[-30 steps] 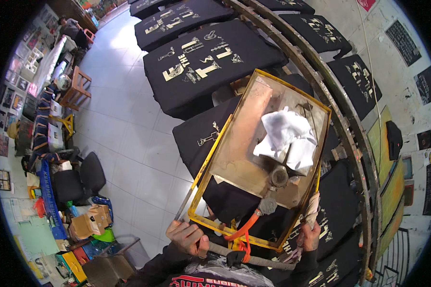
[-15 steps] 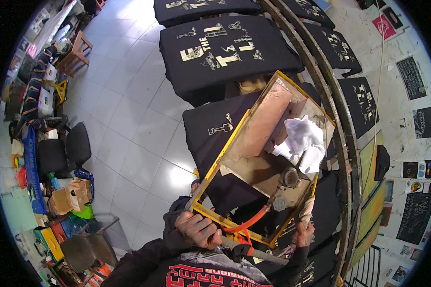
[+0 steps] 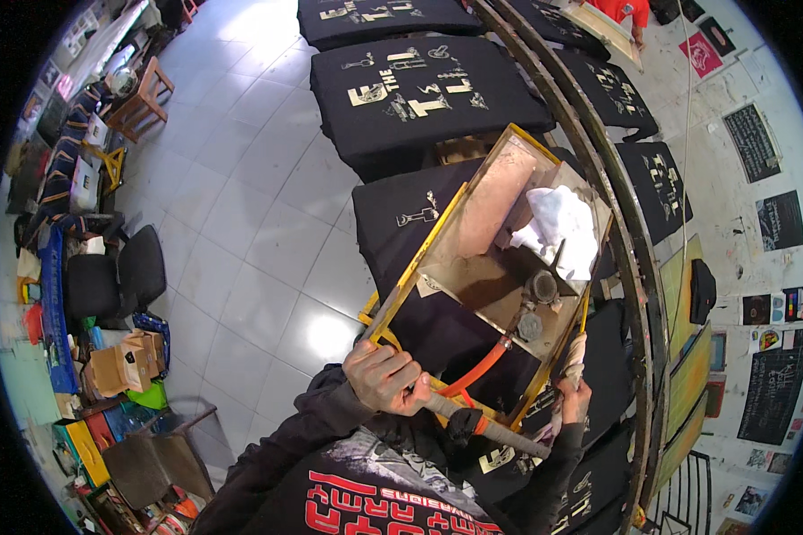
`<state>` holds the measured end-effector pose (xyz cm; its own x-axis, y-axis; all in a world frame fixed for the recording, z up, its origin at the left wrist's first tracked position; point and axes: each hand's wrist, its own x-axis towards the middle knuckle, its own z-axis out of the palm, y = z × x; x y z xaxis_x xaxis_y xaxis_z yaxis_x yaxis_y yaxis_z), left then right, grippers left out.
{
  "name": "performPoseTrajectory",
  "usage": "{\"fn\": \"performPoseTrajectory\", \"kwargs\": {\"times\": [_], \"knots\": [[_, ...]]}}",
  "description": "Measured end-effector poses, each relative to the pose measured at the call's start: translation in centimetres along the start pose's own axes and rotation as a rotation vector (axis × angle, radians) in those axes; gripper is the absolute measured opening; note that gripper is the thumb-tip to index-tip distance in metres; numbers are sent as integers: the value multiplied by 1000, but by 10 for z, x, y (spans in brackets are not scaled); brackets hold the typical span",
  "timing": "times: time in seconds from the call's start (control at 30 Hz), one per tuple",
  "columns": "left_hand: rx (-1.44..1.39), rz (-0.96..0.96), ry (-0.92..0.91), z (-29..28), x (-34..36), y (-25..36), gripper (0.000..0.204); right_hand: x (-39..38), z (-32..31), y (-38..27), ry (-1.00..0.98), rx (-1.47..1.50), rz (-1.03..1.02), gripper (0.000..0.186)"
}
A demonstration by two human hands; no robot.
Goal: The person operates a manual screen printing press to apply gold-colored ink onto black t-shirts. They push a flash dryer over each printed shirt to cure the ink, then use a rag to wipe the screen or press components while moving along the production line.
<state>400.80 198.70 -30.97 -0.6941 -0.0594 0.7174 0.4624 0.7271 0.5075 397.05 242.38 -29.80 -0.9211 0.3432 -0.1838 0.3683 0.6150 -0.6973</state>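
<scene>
A long yellow-framed metal box (image 3: 400, 294) tilts away in front of me, above black printed T-shirts. Inside lie a crumpled white cloth (image 3: 562, 223) and a round metal fitting (image 3: 542, 286), from which an orange hose (image 3: 478, 367) curves toward me. My left hand (image 3: 386, 378) is closed round the near left corner, at the end of a grey wrapped bar handle (image 3: 509, 435). At the near right side my right hand (image 3: 575, 399) wraps round a cloth-bound handle (image 3: 575, 357); part of its grip is hidden.
Black T-shirts (image 3: 428, 85) lie spread on boards along curved metal rails (image 3: 629, 241). At top right a person in red (image 3: 623, 11) holds a wooden-framed screen (image 3: 602, 34). On the left are a black chair (image 3: 141, 267), a wooden stool (image 3: 143, 100) and open cardboard boxes (image 3: 120, 367).
The box has swung slightly toward the far left, and both hands keep their grip. The view has shifted a little. A person in red with a framed screen has appeared at top right.
</scene>
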Motion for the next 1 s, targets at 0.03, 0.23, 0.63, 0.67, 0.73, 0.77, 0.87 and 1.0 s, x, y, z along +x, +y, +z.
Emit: {"fn": "performPoseTrajectory", "kwargs": {"times": [0.03, 0.23, 0.63, 0.67, 0.73, 0.77, 0.87, 1.0], "knots": [[-7, -1, 9, 1, -2, 0, 27, 2, 2, 4, 11, 12, -43, 33], [-7, 27, 10, 2, -6, -1, 27, 9, 3, 21, 40, 65, -73, 19], [-83, -75, -144, -13, -1, 3, 21, 17, 4, 28, 59, 60, -138, 21], [-90, -92, -149, -15, 0, 5, 22, 14, 0, 26, 38, 35, -54, 22], [-101, -136, -160, -19, 0, 8, 23, 9, 5, 13, 52, -35, -93, 23], [-108, -131, -158, -22, 0, 8, 23, 8, 7, 9, 59, -71, -113, 23], [-147, -128, -145, -19, -2, 10, 20, 8, 3, 24, 103, -122, -172, 26], [-45, -117, -155, -35, -19, 7, 17, -22, 11, 12, -84, -27, -156, 28]]}}
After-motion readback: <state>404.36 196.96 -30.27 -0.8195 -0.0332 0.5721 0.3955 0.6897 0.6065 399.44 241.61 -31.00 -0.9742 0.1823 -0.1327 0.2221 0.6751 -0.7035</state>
